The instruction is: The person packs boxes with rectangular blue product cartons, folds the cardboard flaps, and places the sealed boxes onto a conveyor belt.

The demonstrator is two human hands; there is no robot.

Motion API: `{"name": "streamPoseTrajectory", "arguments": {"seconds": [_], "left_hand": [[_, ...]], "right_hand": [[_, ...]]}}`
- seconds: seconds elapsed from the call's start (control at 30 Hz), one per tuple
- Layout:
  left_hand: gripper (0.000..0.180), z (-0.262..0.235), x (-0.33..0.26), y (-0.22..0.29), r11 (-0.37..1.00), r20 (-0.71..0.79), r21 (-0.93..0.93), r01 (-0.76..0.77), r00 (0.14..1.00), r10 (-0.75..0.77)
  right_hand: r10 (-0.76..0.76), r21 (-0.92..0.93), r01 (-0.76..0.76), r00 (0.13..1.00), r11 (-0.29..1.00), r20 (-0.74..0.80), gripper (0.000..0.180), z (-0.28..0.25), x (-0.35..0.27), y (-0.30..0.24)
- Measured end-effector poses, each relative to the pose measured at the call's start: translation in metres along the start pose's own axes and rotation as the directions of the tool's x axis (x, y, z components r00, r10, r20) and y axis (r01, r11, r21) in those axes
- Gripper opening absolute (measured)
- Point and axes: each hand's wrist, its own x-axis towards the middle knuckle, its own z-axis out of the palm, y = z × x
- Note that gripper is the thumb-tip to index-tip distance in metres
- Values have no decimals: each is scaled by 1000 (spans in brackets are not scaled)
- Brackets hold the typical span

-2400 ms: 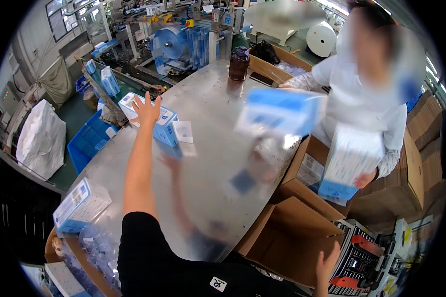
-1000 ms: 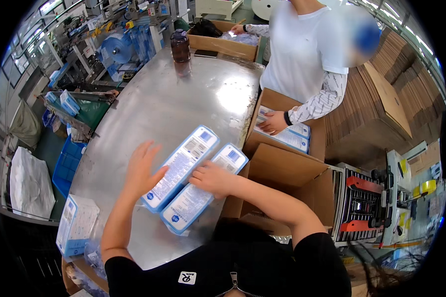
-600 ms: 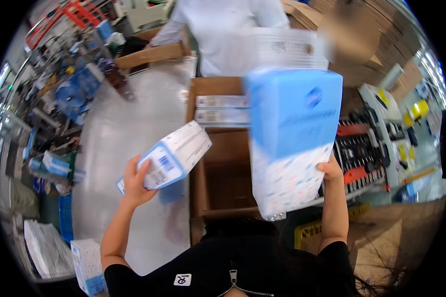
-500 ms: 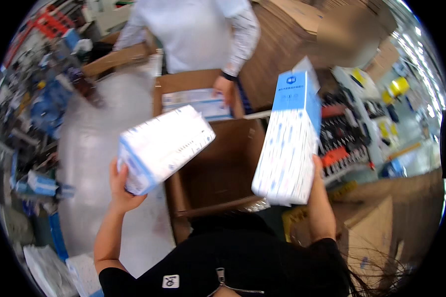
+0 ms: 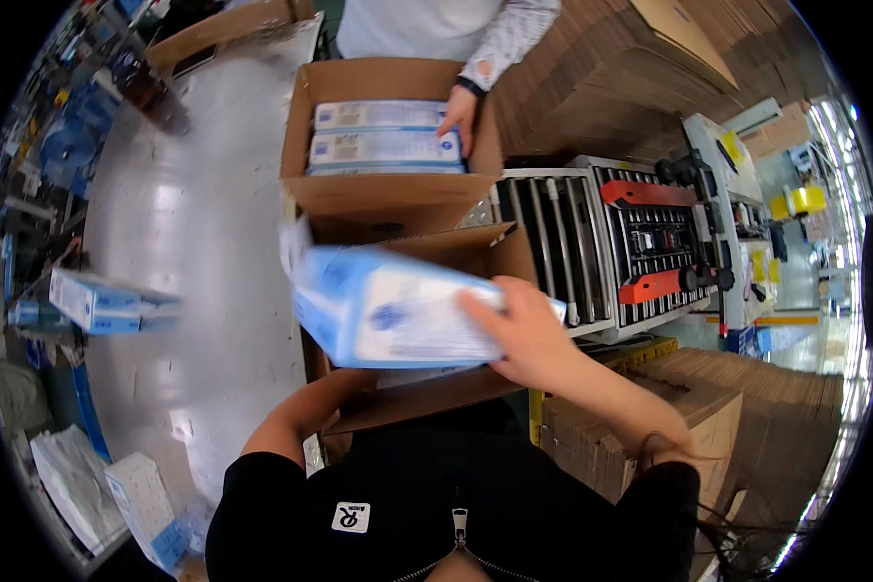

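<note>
My right hand (image 5: 529, 335) is closed round one end of a blue-and-white cardboard box (image 5: 427, 320). I hold this box tilted over an open brown carton (image 5: 446, 396) just in front of me. A raised flap at the box's left end is blurred by motion. My left arm (image 5: 306, 417) reaches down into the same carton, and the held box hides my left fingers. Beneath the held box a strip of a white box (image 5: 422, 376) shows inside the carton; the rest of it is covered.
Beyond stands another open carton (image 5: 388, 199) with several blue-and-white boxes (image 5: 383, 148), a co-worker's hand (image 5: 461, 121) on them. A grey table (image 5: 194, 291) lies left, a roller conveyor (image 5: 553, 242) right. Stacked flat cardboard (image 5: 776, 388) is at the lower right.
Both hands held boxes up and apart before. The right hand has swung its box leftward over the near carton. My left hand has gone down into that carton. The view has shifted.
</note>
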Motion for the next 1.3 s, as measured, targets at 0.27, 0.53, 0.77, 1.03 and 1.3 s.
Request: {"name": "streamPoseTrajectory", "arguments": {"seconds": [0.27,0.53,0.77,1.03,1.3], "left_hand": [[41,-44,-140,26,955,-839,-269,-125,518,-168],[76,25,-432,-190,4,-304,-907,422,-649,-698],[98,44,-477,-256,-182,127,-982,45,-557,-821],[94,36,-394,-58,755,-694,-605,253,296,-656],[60,29,-495,-220,218,-382,-922,321,-655,-652]], "right_hand": [[60,29,-105,749,994,660,96,271,69,55],[240,-271,-19,526,962,816,93,313,56,-7],[-318,341,38,468,939,825,54,181,139,-99],[-552,-26,555,830,831,72,80,97,256,-175],[-663,23,682,702,731,262,78,127,249,-188]]}}
